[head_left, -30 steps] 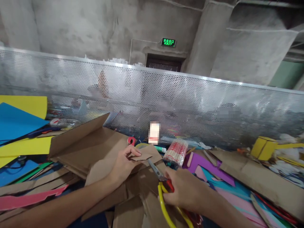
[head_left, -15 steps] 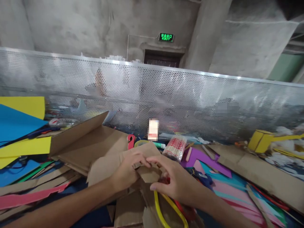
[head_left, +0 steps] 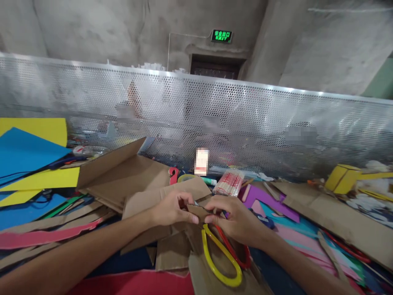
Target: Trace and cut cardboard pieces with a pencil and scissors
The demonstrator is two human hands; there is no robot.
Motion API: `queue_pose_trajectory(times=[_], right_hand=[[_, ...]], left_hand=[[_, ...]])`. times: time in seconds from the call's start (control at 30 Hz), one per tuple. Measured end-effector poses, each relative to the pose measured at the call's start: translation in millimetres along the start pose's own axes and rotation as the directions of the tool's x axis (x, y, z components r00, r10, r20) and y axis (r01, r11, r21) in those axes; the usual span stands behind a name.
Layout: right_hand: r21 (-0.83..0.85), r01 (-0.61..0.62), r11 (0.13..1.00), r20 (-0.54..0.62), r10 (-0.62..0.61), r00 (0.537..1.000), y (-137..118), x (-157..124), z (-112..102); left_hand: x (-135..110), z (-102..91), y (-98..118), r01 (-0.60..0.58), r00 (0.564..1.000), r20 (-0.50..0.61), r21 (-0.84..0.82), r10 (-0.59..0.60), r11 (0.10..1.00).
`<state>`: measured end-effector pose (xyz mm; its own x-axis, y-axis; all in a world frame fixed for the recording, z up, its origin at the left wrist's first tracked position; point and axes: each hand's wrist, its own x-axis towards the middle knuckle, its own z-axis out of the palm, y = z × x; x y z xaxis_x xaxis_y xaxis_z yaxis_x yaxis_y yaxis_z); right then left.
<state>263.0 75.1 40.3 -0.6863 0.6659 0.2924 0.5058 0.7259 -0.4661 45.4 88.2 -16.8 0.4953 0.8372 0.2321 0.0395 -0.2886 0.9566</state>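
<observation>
My left hand (head_left: pixel 170 209) and my right hand (head_left: pixel 236 218) meet over the middle of the table. Both pinch a small brown cardboard piece (head_left: pixel 199 212) between thumb and fingers, one hand at each end. Just below it lie scissors (head_left: pixel 221 254) with a yellow and a red handle loop, resting on cardboard under my right hand. Larger cardboard sheets (head_left: pixel 144 192) lie under and behind my left hand.
Yellow and blue paper sheets (head_left: pixel 30 159) fill the left side, a pink strip (head_left: pixel 46 235) lies near my left forearm. A packet of sticks (head_left: pixel 229 183), a purple cut-out (head_left: pixel 264 200) and a yellow box (head_left: pixel 340 179) sit right. A perforated metal screen (head_left: pixel 245 123) closes the back.
My right hand has let go of the scissors, which now lie on the cardboard, and joined my left hand on the small cardboard piece. The view has shifted a little.
</observation>
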Motion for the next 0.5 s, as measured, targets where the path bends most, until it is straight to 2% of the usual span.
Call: queue_pose_trajectory(times=[0.1,0.2,0.33,0.43,0.5], right_hand=[[-0.007,-0.068,0.998,-0.062,0.067,0.996,-3,-1,3],[-0.059,-0.061,0.996,-0.091,0.055,0.994,-3,-1,5],[-0.146,-0.051,0.988,-0.031,0.047,0.998,0,0,2],[-0.2,-0.028,0.979,0.017,0.032,0.999,7,1,-1],[-0.221,-0.012,0.975,0.044,0.022,0.999,12,1,-4]], left_hand=[[-3,0.9,19,-0.113,0.993,-0.017,0.244,0.121,0.963],[-5,5.3,31,-0.178,0.975,-0.036,0.456,0.218,0.872],[-7,12.7,29,-0.21,0.96,0.011,0.685,0.279,0.697],[-10,16.3,25,-0.29,0.934,0.107,0.785,0.34,0.548],[-13,15.8,26,-0.288,0.935,0.135,0.828,0.327,0.482]])
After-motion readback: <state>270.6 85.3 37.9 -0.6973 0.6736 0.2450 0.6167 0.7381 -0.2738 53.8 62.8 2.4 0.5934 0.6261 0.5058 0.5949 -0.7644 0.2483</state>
